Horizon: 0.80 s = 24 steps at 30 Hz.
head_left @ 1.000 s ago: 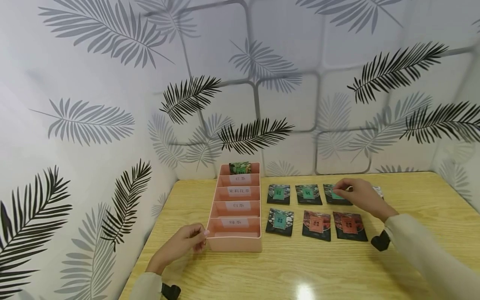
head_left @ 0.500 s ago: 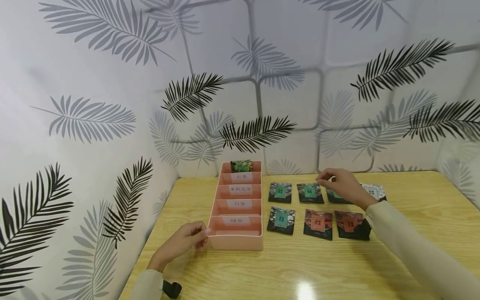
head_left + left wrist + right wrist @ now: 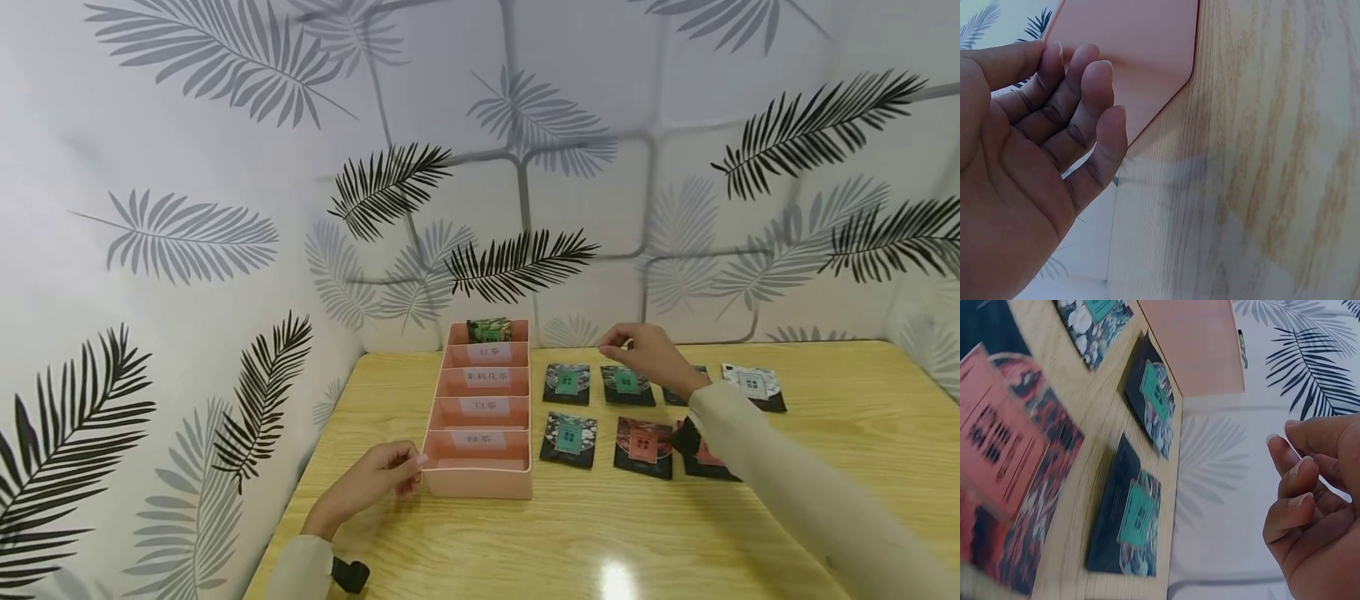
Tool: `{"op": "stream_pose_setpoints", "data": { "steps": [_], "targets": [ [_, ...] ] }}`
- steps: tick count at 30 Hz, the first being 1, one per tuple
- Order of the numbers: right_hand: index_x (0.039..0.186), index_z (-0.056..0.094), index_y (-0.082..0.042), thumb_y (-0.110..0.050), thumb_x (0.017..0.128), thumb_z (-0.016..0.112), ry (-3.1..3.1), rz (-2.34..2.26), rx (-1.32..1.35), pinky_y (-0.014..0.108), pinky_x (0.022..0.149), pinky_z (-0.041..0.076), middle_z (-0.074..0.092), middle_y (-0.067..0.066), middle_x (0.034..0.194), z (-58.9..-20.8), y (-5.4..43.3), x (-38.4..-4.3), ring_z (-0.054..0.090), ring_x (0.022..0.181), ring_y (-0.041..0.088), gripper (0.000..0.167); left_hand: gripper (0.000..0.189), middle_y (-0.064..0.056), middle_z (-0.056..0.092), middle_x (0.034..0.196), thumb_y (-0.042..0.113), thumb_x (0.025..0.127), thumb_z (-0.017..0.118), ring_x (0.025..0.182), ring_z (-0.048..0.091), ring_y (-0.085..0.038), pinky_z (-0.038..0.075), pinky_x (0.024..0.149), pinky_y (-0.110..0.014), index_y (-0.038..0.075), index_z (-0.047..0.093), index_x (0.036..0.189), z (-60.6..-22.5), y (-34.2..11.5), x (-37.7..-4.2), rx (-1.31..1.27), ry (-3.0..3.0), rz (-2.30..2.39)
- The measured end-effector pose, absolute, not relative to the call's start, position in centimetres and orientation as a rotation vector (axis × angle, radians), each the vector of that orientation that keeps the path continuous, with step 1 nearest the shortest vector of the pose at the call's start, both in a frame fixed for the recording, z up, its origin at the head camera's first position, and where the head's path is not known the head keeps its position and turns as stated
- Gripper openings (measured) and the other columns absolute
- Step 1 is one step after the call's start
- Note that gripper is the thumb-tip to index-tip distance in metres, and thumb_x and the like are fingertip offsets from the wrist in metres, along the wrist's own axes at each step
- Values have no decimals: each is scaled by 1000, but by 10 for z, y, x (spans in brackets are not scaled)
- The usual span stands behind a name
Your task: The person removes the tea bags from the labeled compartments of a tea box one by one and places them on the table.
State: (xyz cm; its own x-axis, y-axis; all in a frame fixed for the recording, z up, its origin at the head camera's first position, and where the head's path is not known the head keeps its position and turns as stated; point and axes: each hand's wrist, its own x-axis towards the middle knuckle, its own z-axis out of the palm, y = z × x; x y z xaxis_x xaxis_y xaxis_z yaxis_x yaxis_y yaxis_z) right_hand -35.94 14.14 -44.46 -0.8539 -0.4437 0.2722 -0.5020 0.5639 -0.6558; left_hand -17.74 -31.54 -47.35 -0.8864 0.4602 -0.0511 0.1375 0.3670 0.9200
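Note:
At the front left corner of a pink divided box (image 3: 480, 483), my left hand (image 3: 367, 487) pinches the rim between thumb and index finger. The left wrist view shows its other fingers curled beside the box wall (image 3: 1147, 44). My right hand (image 3: 651, 354) is in the air over the back row of tea sachets, loosely curled, with nothing between its fingertips (image 3: 1275, 440). Below it lie a green-labelled sachet (image 3: 627, 385) and another (image 3: 566, 383); a third is partly hidden by the hand. A green sachet (image 3: 489, 331) stands in the box's rearmost compartment.
In the front row lie a white-patterned sachet (image 3: 567, 439), a red-labelled sachet (image 3: 643, 447) and a second red one (image 3: 708, 468), partly covered by the right wrist. A white sachet (image 3: 753, 385) lies at the back right. Behind the table (image 3: 450, 550) rises a leaf-patterned wall (image 3: 600, 200).
My right hand has moved left and slightly up, from the third back-row sachet to above the second, holding nothing. The left hand keeps its hold on the box corner. The view has shifted slightly.

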Motion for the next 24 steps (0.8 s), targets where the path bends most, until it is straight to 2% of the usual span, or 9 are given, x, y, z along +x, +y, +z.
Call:
{"op": "stream_pose_setpoints", "data": {
  "steps": [5, 9, 18, 24],
  "targets": [
    [105, 73, -13, -23, 104, 66, -2686, 1186, 860, 41, 75, 52, 71, 7, 97, -444, 123, -365, 66, 86, 27, 12, 35, -30, 61, 88, 26, 111, 51, 68, 53, -23, 53, 64, -40, -3, 60, 95, -474, -317, -176, 524, 2327, 1543],
    [107, 73, -12, -23, 104, 66, -2677, 1194, 879, 40, 73, 51, 71, 7, 99, -445, 111, -368, 65, 83, 25, 13, 34, -26, 61, 86, 26, 111, 51, 68, 52, -22, 52, 63, -38, -2, 59, 94, -474, -317, -176, 528, 2326, 1549],
    [110, 72, -11, -21, 104, 66, -2660, 1237, 849, 44, 81, 52, 71, 9, 104, -447, 84, -377, 64, 89, 22, 14, 33, -30, 62, 90, 26, 111, 52, 71, 56, -24, 54, 65, -39, -2, 60, 94, -473, -317, -177, 521, 2340, 1535],
    [115, 71, -6, -18, 104, 65, -2659, 1244, 831, 44, 76, 51, 71, 9, 105, -453, 63, -385, 63, 84, 24, 18, 35, -30, 62, 89, 27, 110, 52, 70, 54, -23, 53, 65, -37, -4, 60, 95, -474, -317, -176, 505, 2322, 1560]
  ]
}}
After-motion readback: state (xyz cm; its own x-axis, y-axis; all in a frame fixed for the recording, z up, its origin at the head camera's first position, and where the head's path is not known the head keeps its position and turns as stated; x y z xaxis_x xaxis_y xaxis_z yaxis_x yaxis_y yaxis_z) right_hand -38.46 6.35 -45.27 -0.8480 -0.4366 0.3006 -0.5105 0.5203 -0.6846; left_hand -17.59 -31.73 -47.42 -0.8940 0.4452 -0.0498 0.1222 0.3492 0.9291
